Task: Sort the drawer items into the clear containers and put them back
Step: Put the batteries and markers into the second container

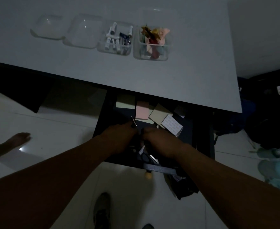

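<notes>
The left hand (119,139) was low in the open drawer (110,119) at the frame's centre, its fingertips pinched on a black marker (133,122) that stuck up past them. The right hand (160,141), just beside it, curled down among dark clutter; whether it held anything could not be told (the light was too dim).

Above the hands lay a pink pad (142,110) and a label sheet (171,125). On the bench (185,71) in the upper half stood four clear containers: the pen container (115,38), a paper-scrap container (152,42) to its right, and two empty containers (48,28) to its left.

The step seemed to be gathering writing tools. Done well, it would mean firming the grip mid-barrel before lifting, clearing the bench edge, then laying the marker flat beside the other pens. Loose small things underneath could snag and spill.
</notes>
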### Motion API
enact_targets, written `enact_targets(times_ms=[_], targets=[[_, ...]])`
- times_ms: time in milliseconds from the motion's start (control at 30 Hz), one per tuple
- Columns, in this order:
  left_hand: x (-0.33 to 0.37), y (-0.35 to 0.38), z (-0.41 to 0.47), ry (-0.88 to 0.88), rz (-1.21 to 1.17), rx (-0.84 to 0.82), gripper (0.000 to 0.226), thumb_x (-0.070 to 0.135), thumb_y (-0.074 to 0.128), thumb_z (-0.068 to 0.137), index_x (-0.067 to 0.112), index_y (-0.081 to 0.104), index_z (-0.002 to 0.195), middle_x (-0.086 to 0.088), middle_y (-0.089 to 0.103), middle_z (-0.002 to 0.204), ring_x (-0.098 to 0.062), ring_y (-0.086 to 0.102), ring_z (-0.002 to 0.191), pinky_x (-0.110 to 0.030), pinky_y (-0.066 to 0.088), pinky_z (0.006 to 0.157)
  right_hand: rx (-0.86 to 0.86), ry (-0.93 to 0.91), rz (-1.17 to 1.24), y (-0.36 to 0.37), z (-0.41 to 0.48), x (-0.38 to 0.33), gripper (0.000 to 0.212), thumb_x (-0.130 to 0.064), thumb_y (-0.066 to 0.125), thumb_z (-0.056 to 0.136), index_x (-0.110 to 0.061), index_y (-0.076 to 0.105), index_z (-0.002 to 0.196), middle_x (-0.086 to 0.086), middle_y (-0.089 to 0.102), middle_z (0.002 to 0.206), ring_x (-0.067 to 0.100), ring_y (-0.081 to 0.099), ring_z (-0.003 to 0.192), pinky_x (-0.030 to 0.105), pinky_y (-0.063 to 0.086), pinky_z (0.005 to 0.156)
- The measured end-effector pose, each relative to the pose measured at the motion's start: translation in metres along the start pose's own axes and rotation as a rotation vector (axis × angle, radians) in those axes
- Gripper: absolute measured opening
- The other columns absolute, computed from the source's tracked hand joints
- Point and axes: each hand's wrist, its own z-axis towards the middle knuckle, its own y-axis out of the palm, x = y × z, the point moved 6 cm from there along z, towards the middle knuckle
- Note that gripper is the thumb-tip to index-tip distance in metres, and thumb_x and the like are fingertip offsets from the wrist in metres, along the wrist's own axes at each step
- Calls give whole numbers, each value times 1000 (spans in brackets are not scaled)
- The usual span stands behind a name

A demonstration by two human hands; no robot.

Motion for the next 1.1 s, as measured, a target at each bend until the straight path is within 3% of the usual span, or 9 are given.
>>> enact_targets(times_ms=[100,200,300,400,500,600,733,933,1100], targets=[[-6,-2,1,-19,-53,48,34,24,71,88,22,60,120,-7,48,136,-28,62,106,-32,49,84,-17,-49,-89,5,-3,-3,21,-15,60,89,-19,67,109,3,62,113,22,63,97,33,51,77],[-7,-1,5,-24,-56,62,34,19,72,88,20,61,120,-9,48,134,-27,63,102,-26,45,78,46,-28,-59,-1,-2,-3,15,-20,60,92,-15,63,107,5,62,108,22,62,95,31,45,71],[-2,0,10,-3,-76,61,37,9,65,90,13,56,126,-12,48,132,-26,63,103,-22,41,76,210,200,177,-16,-14,17,12,-26,61,94,-17,54,98,4,63,96,23,62,87,34,47,69],[-2,4,15,4,-102,65,33,2,60,92,6,55,124,-14,51,131,-20,62,99,-19,43,74,444,537,453,-23,-37,49,12,-26,60,97,-15,57,100,1,62,90,18,59,81,26,40,67],[-6,3,16,-19,-84,112,35,5,65,87,9,56,121,-15,52,130,-30,62,107,-28,43,80,417,700,540,-13,-41,63,14,-18,58,96,-14,60,109,7,67,98,22,64,88,22,40,68],[-4,3,20,-4,-42,124,37,8,66,89,9,56,124,-15,53,129,-31,62,107,-31,48,84,428,728,532,-14,-30,59,23,-15,59,93,-9,56,114,11,66,106,28,63,103,26,41,75],[-2,7,30,-31,88,144,41,12,69,87,8,52,125,-16,53,127,-33,64,103,-42,56,86,447,761,372,-16,-14,45,28,-16,53,97,-3,50,122,13,63,103,29,63,93,31,42,73],[-2,7,40,28,137,154,43,21,67,92,6,51,129,-17,53,128,-35,59,113,-40,51,91,396,714,194,-12,-2,38,30,-8,52,96,4,49,124,17,67,113,30,66,102,26,36,69],[-12,13,40,-21,63,113,30,10,52,98,5,53,127,-17,55,128,-35,61,114,-43,51,97,373,681,230,-16,-7,46,17,-11,61,93,-1,61,105,-1,49,86,23,61,96,27,44,73]])
